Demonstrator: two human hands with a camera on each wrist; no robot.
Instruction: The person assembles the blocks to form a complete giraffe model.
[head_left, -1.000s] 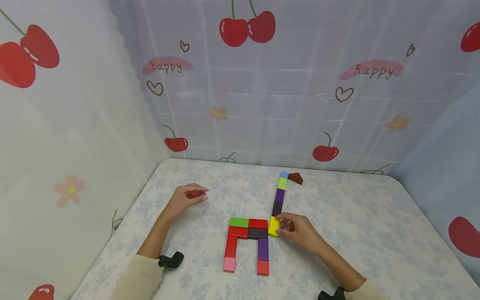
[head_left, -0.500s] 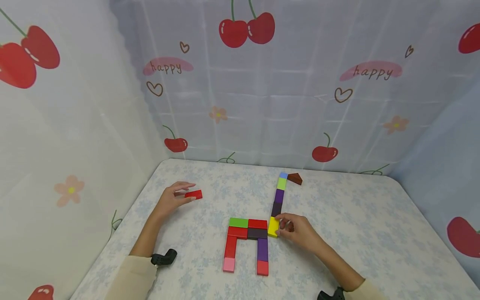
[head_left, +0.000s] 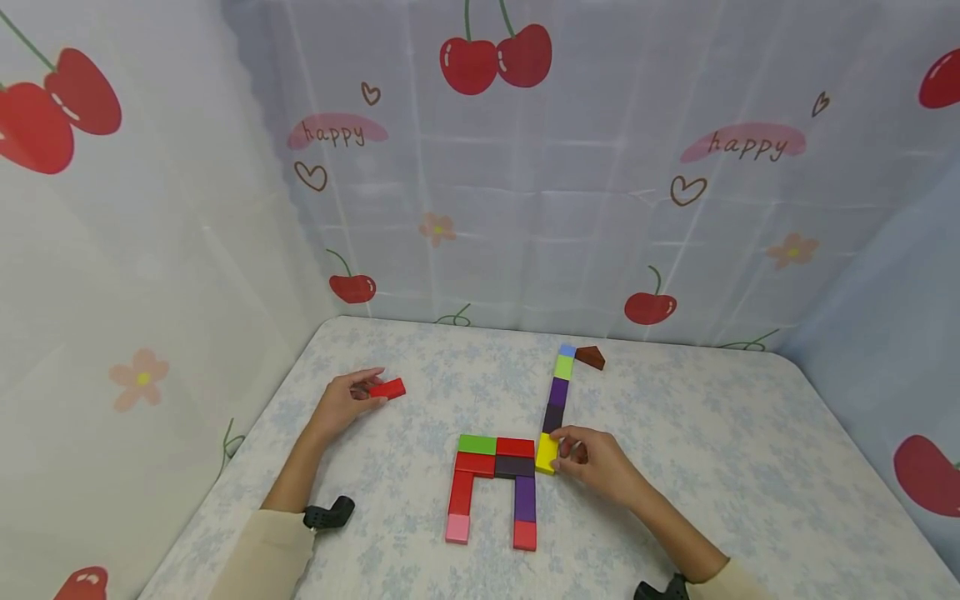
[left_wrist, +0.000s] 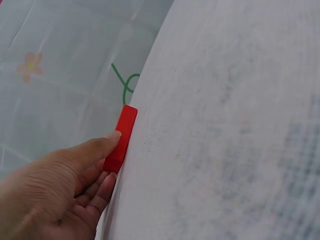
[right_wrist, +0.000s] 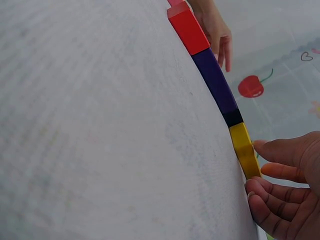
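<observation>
In the head view my left hand [head_left: 346, 402] pinches a red rectangular block [head_left: 387, 389] at the left of the table. The left wrist view shows my thumb on the block's upper side, with the fingers curled at its lower end. My right hand [head_left: 597, 462] pinches a yellow block [head_left: 547, 453], the lowest of a slanting column; thumb and fingertips meet its edges in the right wrist view. Above it run a black block [head_left: 553, 418], a purple block [head_left: 558, 392], a light green block [head_left: 564, 367] and a small blue block [head_left: 567, 351].
A brown angled piece [head_left: 591, 357] lies beside the column's top. Left of the yellow block, a green block [head_left: 477, 444] and several red, black and purple blocks form a body with two legs, one ending in a pink block [head_left: 457, 528]. A printed curtain [head_left: 525, 208] borders the table.
My left hand has drawn back to the left, and the red block, mostly covered by the fingers before, now shows and tilts slightly. The right hand stays at the yellow block.
</observation>
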